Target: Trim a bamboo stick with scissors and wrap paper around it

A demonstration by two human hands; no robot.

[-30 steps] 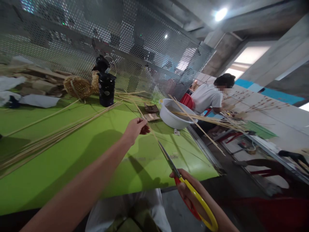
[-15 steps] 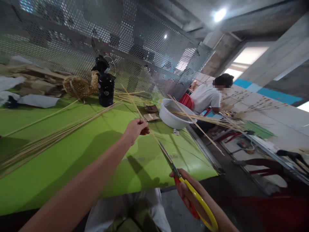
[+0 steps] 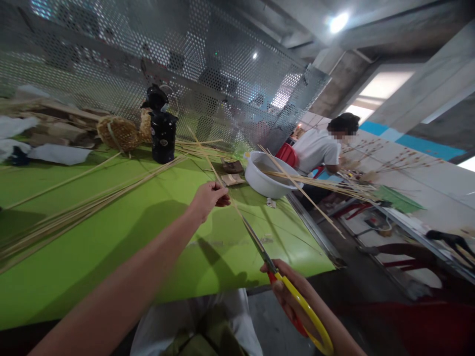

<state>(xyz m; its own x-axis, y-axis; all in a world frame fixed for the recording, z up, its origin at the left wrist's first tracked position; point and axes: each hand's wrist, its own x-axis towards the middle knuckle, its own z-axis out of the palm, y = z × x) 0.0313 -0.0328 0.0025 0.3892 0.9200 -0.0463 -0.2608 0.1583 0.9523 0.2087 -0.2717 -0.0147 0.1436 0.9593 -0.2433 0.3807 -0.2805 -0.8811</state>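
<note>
My left hand point(image 3: 208, 197) reaches out over the green table point(image 3: 111, 232) and pinches a thin bamboo strip point(image 3: 208, 160) between thumb and fingers. The strip runs from the back of the table down toward the scissors point(image 3: 282, 282). My right hand point(image 3: 293, 296) grips the yellow and red handles at the table's front edge. The metal blades lie along the lower end of the strip, and I cannot tell whether they are closed on it.
A bundle of long bamboo strips point(image 3: 74, 212) lies across the table's left side. A black flask point(image 3: 162, 133), a woven basket point(image 3: 118, 132) and a white basin point(image 3: 264, 178) holding strips stand farther back. Perforated metal screens rise behind. A seated person point(image 3: 321, 146) works at the right.
The far end of the strip has risen off the table and now points up and back. Both hands stay almost where they were.
</note>
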